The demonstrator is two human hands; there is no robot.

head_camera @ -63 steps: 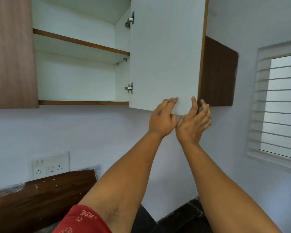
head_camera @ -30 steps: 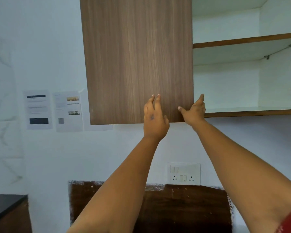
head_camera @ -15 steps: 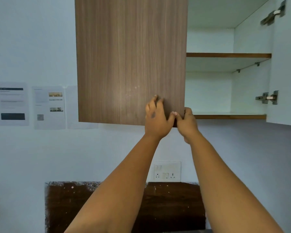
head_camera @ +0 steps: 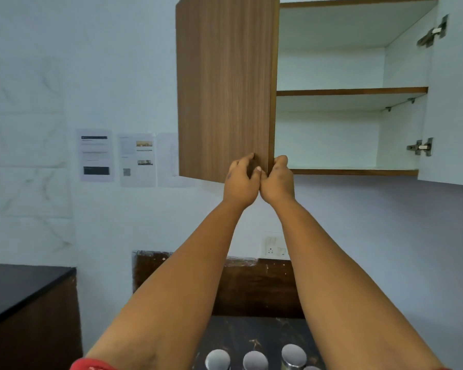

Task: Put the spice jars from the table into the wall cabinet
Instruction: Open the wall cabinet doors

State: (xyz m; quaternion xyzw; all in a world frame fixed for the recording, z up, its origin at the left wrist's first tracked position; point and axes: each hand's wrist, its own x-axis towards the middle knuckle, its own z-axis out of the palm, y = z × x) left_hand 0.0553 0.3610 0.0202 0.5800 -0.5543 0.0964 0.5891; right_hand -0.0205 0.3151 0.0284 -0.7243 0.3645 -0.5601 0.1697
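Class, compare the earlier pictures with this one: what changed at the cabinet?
The left door has swung partly open. Both the left hand and right hand moved from lying flat to gripping its lower corner. The right door stays open, the shelves bare.

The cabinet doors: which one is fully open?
The right door, white inside with hinges showing. Both hands, left hand and right hand, grip the brown left door, barely ajar.

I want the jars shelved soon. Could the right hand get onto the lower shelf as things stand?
Probably yes. The right door stands swung wide, and the lower shelf lies open beside the right hand, which now grips the left door edge.
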